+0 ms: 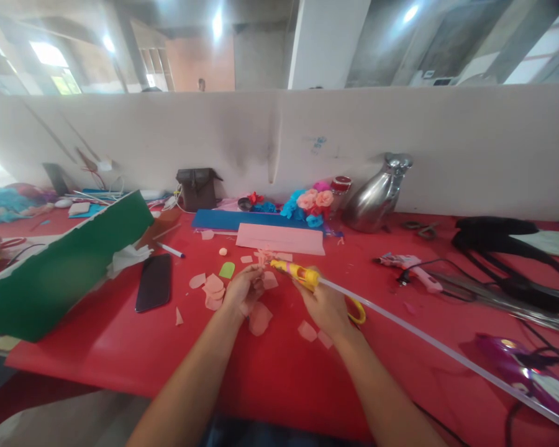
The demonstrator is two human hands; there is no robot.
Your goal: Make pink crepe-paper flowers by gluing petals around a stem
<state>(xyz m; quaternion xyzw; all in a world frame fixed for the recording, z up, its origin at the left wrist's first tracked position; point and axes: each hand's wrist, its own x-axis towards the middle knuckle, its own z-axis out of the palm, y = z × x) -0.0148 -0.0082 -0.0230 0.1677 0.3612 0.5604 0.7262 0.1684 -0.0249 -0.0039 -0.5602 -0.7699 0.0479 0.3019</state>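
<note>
My right hand (323, 304) is wrapped around a yellow hot glue gun (302, 273), whose nozzle points left. A long clear glue stick (419, 335) runs from its back end toward the lower right. My left hand (246, 287) is closed in a pinch just left of the nozzle, with a small pink paper piece (263, 255) at the fingertips, its shape partly hidden. Cut pink paper petals (214, 287) lie in a pile left of that hand. Another petal (260, 319) rests below it, and a green paper petal (227, 269) beside it.
A phone (153, 282), a marker (171, 250) and a leaning green board (69, 267) stand left. Behind are pink paper (280, 239), paper flowers (310, 203) and a metal jug (377, 195). At right lie a pink glue gun (412, 268), scissors (420, 229) and a purple iron (507, 366).
</note>
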